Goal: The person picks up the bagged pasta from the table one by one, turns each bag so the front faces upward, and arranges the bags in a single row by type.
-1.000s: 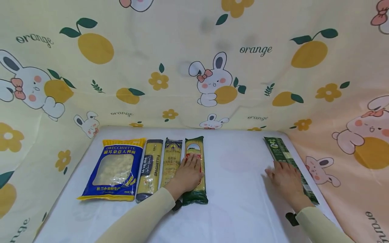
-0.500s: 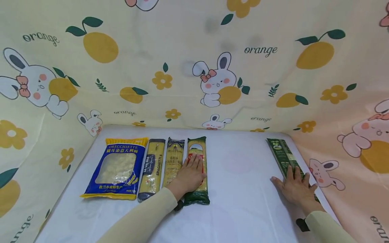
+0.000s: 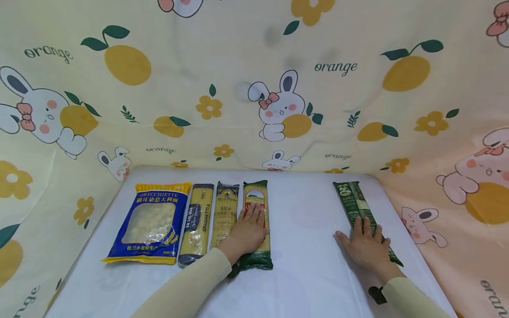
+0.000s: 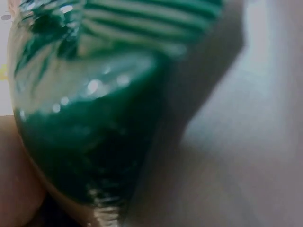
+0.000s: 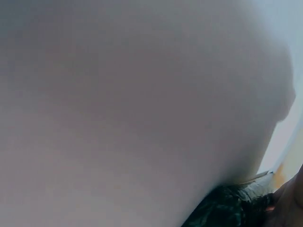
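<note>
My left hand rests with fairly straight fingers on a green-and-yellow pasta packet, covering its middle. This packet's shiny green end fills much of the left wrist view. At the right of the table, my right hand lies with spread fingers over the lower part of a dark green packet, its thumb out to the left. The packet lies at a slant, its far end pointing up and left; its contents are hidden. Part of that dark packet shows low in the right wrist view.
Left of my left hand stand a gold packet, a spaghetti packet and a blue-and-yellow orecchiette bag, side by side. All lie on a white table cover. A printed cloth rises behind and at both sides.
The dark green packet has slid left with my right hand over it. Earlier, that hand drew back toward me and spread its fingers. My left hand stays on its packet.
</note>
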Motion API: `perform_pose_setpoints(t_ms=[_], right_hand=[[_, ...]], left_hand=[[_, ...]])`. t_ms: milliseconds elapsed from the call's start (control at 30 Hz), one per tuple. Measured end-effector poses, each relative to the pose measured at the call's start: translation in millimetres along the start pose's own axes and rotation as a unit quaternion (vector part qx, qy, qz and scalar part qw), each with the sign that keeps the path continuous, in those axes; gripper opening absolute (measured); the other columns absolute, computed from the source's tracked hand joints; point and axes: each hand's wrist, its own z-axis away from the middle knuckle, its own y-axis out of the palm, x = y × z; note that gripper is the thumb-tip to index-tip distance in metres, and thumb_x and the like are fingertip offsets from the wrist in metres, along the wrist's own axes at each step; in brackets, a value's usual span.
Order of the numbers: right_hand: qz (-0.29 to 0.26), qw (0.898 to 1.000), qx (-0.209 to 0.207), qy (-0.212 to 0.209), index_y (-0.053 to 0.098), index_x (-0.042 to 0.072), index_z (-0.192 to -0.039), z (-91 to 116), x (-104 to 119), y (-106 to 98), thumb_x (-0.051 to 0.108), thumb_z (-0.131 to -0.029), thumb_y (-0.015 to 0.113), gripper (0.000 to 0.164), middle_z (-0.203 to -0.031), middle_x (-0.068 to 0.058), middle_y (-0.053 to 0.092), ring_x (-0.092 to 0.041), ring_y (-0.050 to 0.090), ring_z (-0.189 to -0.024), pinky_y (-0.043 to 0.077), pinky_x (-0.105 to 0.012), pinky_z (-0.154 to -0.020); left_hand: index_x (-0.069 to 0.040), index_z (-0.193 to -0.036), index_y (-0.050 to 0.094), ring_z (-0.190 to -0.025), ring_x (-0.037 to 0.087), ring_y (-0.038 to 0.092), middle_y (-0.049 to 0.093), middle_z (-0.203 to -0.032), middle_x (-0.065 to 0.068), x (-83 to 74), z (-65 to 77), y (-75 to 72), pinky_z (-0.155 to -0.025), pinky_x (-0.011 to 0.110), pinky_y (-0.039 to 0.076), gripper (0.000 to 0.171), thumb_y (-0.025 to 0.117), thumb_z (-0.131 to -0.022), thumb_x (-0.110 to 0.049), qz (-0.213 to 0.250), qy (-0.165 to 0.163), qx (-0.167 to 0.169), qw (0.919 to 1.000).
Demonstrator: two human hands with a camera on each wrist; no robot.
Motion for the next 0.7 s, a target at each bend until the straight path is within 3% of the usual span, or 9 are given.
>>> perform_pose_setpoints(t_ms=[200,433,533,700], right_hand=[[0.003,0.999,-0.001,-0.041,0.008,-0.01,-0.164,13,50,11,0.076,-0.103,0.035,0.109,-0.168,-0.039,0.002,-0.071,-0.004,-0.149,0.002,-0.089,-0.109],[-0.005,0.995,0.017,-0.096,0.017,-0.004,-0.166,30,98,15,0.063,-0.109,0.039,0.091,-0.171,-0.033,0.011,-0.067,0.004,-0.152,0.012,-0.086,-0.112],[-0.02,0.991,0.025,-0.127,0.023,-0.001,-0.166,35,103,11,0.052,-0.112,0.041,0.078,-0.171,-0.031,0.016,-0.065,0.011,-0.152,0.02,-0.083,-0.113],[-0.006,0.988,-0.008,-0.155,0.03,-0.002,-0.164,33,87,7,0.038,-0.113,0.046,0.066,-0.168,-0.034,0.025,-0.063,0.028,-0.148,0.033,-0.074,-0.112]], left_hand=[[-0.003,-0.168,0.02,-0.164,0.033,0.006,0.012,-0.176,0.017,2.0,0.9,0.8,-0.13,0.056,0.018,0.071,0.034,-0.115,-0.048,-0.002,0.006,-0.005,1.0],[-0.003,-0.168,0.019,-0.165,0.033,0.004,0.01,-0.177,0.017,2.9,1.0,-2.7,-0.129,0.057,0.017,0.07,0.033,-0.115,-0.047,0.001,0.004,0.004,1.0],[-0.003,-0.168,0.02,-0.165,0.033,0.005,0.01,-0.177,0.017,3.1,1.2,-3.4,-0.13,0.057,0.018,0.07,0.034,-0.115,-0.047,0.002,0.002,0.001,1.0],[-0.003,-0.167,0.021,-0.165,0.033,0.005,0.011,-0.176,0.017,2.7,1.1,-2.9,-0.13,0.056,0.017,0.07,0.033,-0.115,-0.048,0.004,0.003,0.003,1.0]])
